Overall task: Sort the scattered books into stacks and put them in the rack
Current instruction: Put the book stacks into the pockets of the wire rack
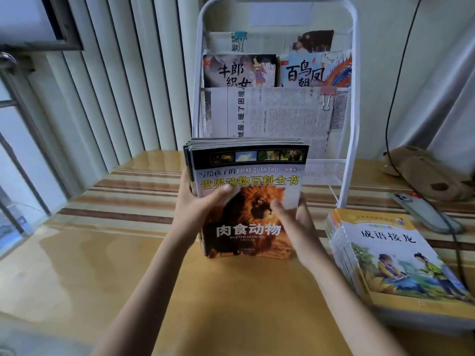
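Standing at the back of your table (77, 265), the white wire rack (350, 104) is the biggest holder in view, with tiered pockets rising toward the wall. Its top pocket carries clipped papers (272, 42) pinched by a teal binder clip (240, 38). The pocket below holds two picture books side by side: a dark-covered one (237, 70) on the left and a blue one with a phoenix (314, 70) on the right. Lower still, a folded newspaper sheet (267, 111) fills the mesh pocket, with a pink binder clip (326, 96) at its upper right corner. The bottom mesh pocket (323, 170) sits just behind the books you hold.

You hold the stack of animal encyclopedias (246, 201) upright on its lower edge, right in front of the rack, lion cover facing you. Your left hand (198, 206) wraps the stack's left edge, thumb laid across the cover. Your right hand (298, 222) clasps the right edge, thumb pressed on the cover too. Both forearms reach straight forward.

To your right, a second stack of yellow books (393, 263) lies flat on the table, apart from your hands. Beyond it, a phone (426, 214) lies with a cable running to it.
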`<state>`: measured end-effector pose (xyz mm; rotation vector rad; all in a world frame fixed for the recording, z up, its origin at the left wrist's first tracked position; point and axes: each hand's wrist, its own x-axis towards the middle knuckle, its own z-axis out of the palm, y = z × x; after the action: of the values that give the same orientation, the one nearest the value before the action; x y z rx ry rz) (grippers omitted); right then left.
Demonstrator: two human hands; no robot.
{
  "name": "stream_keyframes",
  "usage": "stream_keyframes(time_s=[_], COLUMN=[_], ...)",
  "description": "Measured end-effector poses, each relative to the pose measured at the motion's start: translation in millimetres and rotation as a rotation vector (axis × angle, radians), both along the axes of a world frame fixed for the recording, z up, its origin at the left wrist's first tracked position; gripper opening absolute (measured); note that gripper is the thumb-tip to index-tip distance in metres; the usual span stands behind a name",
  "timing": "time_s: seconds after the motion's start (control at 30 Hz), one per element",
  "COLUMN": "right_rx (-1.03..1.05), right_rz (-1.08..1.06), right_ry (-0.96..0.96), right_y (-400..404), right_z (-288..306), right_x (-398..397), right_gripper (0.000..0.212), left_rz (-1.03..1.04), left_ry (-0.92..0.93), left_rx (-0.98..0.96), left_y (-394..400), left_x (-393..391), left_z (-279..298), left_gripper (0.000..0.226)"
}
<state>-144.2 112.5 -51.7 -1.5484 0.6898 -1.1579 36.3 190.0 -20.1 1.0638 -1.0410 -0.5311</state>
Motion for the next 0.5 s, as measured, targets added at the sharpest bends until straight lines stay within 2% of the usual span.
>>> stream_keyframes(time_s=[0.07, 0.2, 0.3, 0.4, 0.5], right_rx=[0.025, -0.051, -0.116, -0.254, -0.38], right_rz=[-0.03, -0.146, -0.169, -0.17, -0.181], right_ry=[-0.002, -0.029, -0.046, -0.103, -0.184], right_y=[0, 0, -3, -20, -53], right_z=[-9, -12, 0, 46, 108], right_x=[6, 15, 19, 24, 33], right_gripper=[0.039, 0.035, 0.032, 0.025, 0.026], left_rz=[0.033, 0.105, 0.15, 0.17, 0.154], left_ry=[0.048, 0.109, 0.109, 0.038, -0.085], left_rx=[0.059, 0.03, -0.04, -0.157, -0.253], left_y=[2, -5, -11, -27, -56], left_x=[-5, -11, -12, -5, 7], left_z=[-20, -30, -20, 23, 92], left_gripper=[0.074, 0.039, 0.028, 0.031, 0.041])
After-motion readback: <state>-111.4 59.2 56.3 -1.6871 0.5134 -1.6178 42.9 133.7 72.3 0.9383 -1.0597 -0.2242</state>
